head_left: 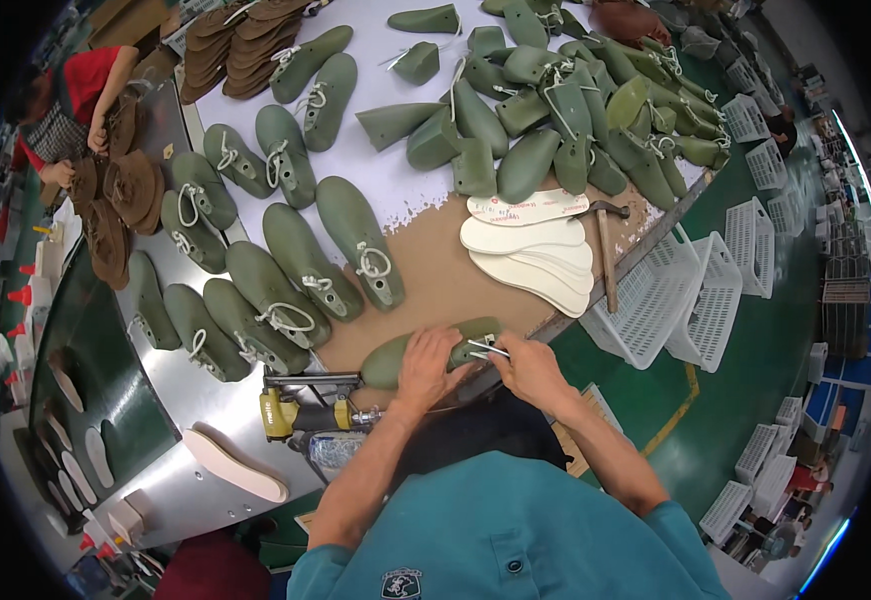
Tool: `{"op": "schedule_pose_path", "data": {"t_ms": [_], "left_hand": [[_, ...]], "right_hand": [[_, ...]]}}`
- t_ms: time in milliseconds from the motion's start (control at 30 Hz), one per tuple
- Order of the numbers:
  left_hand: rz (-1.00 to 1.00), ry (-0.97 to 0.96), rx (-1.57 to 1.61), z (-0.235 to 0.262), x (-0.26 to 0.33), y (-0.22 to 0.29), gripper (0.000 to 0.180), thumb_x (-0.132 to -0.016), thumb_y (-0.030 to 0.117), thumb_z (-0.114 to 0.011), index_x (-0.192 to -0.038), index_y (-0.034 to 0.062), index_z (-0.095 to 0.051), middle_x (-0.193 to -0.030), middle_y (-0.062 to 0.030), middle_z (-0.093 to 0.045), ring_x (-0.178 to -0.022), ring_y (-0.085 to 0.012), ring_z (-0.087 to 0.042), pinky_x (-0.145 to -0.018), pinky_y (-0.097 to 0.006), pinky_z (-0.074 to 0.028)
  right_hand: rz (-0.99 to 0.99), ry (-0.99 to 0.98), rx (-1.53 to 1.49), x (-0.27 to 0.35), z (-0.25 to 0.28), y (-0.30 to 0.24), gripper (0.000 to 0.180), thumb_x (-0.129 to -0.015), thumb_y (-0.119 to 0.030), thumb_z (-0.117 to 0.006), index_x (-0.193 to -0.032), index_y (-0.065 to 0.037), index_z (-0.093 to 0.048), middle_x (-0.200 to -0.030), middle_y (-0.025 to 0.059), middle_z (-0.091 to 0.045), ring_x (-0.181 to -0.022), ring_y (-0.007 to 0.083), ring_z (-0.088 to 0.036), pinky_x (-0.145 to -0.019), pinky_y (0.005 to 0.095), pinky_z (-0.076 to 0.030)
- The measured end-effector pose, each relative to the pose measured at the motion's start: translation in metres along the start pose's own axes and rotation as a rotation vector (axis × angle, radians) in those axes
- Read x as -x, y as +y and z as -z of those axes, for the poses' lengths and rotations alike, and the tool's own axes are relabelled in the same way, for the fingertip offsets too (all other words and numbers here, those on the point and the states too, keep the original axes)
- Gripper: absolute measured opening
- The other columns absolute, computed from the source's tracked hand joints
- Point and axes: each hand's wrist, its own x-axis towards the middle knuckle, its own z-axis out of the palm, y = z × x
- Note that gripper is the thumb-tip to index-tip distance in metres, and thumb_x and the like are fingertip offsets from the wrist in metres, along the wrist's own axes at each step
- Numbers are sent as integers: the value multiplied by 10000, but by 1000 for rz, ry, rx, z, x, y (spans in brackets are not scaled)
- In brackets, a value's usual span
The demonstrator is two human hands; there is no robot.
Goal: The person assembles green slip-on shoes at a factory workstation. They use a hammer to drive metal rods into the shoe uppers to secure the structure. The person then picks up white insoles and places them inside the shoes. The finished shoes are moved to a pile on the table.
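Note:
A green shoe last (pixel 384 363) lies on its side along the near edge of the table, its toe to the left. My left hand (pixel 428 368) is wrapped over its middle, pressing on it. At its heel, my right hand (pixel 536 372) is closed on a slim pale metal tool (pixel 489 348) with two thin prongs, its exact kind unclear. The prongs reach the heel end of the last, and my fingers partly cover that spot. Beside the toe lies a yellow and black nail gun (pixel 281 412).
Several green lasts with cord loops (pixel 291 255) stand to the left. More lasts (pixel 526 110) are heaped at the far right. White insoles (pixel 531 250) and a hammer (pixel 608 255) lie near the right edge, above white crates (pixel 646 310). A person (pixel 76 100) handles brown uppers at left.

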Motion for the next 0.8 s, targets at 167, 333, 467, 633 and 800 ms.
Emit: {"op": "schedule_pose_path", "data": {"t_ms": [167, 333, 467, 633, 800], "left_hand": [[43, -28, 14, -1, 0, -1, 588, -651, 178, -925, -1138, 55, -620, -1170, -124, -683, -1113, -347, -650, -1042, -519, -485], [41, -5, 7, 0, 1, 2, 578, -672, 185, -917, -1149, 58, -617, -1168, -110, -689, -1128, -348, -650, -1073, -522, -477], [51, -9, -24, -1, 4, 2, 556, -700, 205, -913, -1150, 62, -619, -1170, -105, -693, -1134, -338, -654, -1086, -526, -472], [46, -21, -25, -3, 7, 0, 555, -737, 227, -885, -1184, 58, -603, -1212, -123, -675, -1182, -330, -627, -1095, -516, -447], [53, -29, -29, -3, 8, 0, 560, -726, 224, -887, -1180, 62, -603, -1221, -123, -671, -1190, -328, -623, -1099, -518, -443]], "right_hand": [[38, 12, 158, -15, -24, -11, 210, -999, -177, -592, -961, 22, -537, -744, 250, -677, -720, 462, -677, -672, 565, -514], [230, 463, 15, -12, -15, -3, 292, -1071, -243, -522, -1075, 34, -612, -785, 210, -671, -705, 378, -659, -649, 468, -505], [-97, 619, -528, -10, 18, -19, 390, -1121, -329, -446, -1135, 14, -632, -776, 122, -615, -655, 283, -590, -650, 419, -488], [344, 423, 116, -6, 14, 1, 198, -1026, -238, -609, -1013, -50, -669, -782, 97, -577, -696, 282, -529, -663, 399, -427], [533, 334, 248, -9, 4, -6, 103, -836, -124, -778, -880, -95, -690, -837, 63, -571, -825, 289, -535, -736, 415, -412]]}}
